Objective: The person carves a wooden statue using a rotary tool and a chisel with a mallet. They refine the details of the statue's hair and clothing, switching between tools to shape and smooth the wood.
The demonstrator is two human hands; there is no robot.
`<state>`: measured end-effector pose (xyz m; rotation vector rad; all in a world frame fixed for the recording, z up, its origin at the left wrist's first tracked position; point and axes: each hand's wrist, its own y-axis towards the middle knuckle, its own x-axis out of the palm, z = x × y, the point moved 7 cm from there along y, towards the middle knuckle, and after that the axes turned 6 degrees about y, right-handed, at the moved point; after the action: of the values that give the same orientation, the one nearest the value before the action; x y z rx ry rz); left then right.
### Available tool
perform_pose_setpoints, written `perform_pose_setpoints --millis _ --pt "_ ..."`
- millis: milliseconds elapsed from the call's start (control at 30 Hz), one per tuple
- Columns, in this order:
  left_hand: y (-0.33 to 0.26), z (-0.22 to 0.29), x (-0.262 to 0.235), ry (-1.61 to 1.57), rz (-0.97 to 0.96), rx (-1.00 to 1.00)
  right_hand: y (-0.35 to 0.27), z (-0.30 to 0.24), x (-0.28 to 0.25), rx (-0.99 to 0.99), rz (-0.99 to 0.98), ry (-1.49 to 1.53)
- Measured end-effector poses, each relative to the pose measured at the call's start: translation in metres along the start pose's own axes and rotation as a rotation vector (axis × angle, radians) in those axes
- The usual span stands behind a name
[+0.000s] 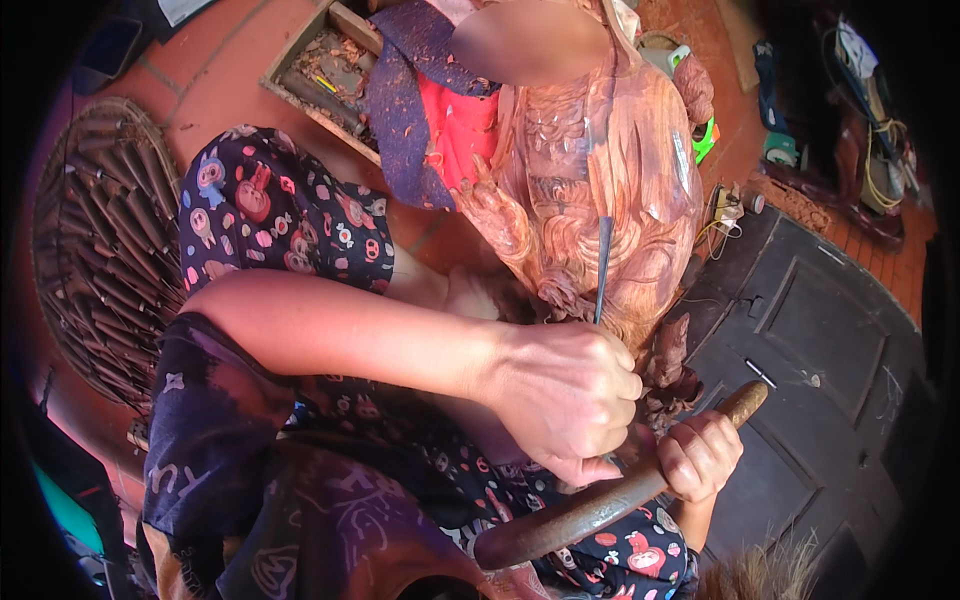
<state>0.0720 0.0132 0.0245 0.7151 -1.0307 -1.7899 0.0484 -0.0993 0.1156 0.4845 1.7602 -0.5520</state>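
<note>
A reddish-brown carved wooden statue (650,190) lies tilted in front of me, with robe folds and a raised open hand. My left hand (565,395) is closed in a fist around a chisel; its handle is hidden in my fingers. The thin dark blade of the chisel (603,268) points away from me, its far end against the statue's carved folds. Lower and to the right, my right hand (702,455) grips a curved, worn wooden club (580,522) near its narrower end. The club's thick end reaches down to the left, over my patterned clothing.
A round basket (140,118) full of chisels stands at left. A wooden box (350,25) holds wood chips and a yellow tool. Dark blue and red cloth (415,110) lies beside the statue. A dark panelled board (830,335) bearing a pen (760,373) is at right; bristles (770,570) show below.
</note>
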Motion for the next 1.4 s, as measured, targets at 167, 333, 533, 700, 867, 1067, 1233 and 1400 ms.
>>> perform_pose_setpoints --millis 167,333,533,700,867,1067,1233,1400 --pt "-0.003 -0.001 -0.002 0.002 0.057 0.044 0.000 -0.002 0.001 -0.017 -0.026 -0.009" --pt "-0.002 -0.002 -0.006 -0.037 0.063 0.028 -0.003 -0.007 -0.003 -0.053 0.056 -0.067" --pt "0.000 -0.004 -0.006 -0.023 0.092 0.010 -0.017 -0.001 -0.014 -0.079 0.162 -0.310" --pt "0.001 -0.005 -0.005 -0.030 0.106 0.004 -0.019 0.007 -0.019 -0.093 0.197 -0.406" --pt "0.001 -0.006 -0.005 -0.008 0.098 -0.010 -0.027 0.008 -0.020 -0.164 0.271 -0.328" --pt "0.002 -0.007 -0.006 -0.007 0.112 -0.015 -0.029 0.014 -0.020 -0.131 0.259 -0.327" --pt "0.003 -0.008 -0.007 -0.007 0.097 -0.029 -0.022 0.019 -0.019 -0.077 0.214 -0.343" --pt "0.004 -0.009 -0.005 -0.005 0.129 -0.011 -0.026 0.022 -0.020 -0.071 0.243 -0.309"
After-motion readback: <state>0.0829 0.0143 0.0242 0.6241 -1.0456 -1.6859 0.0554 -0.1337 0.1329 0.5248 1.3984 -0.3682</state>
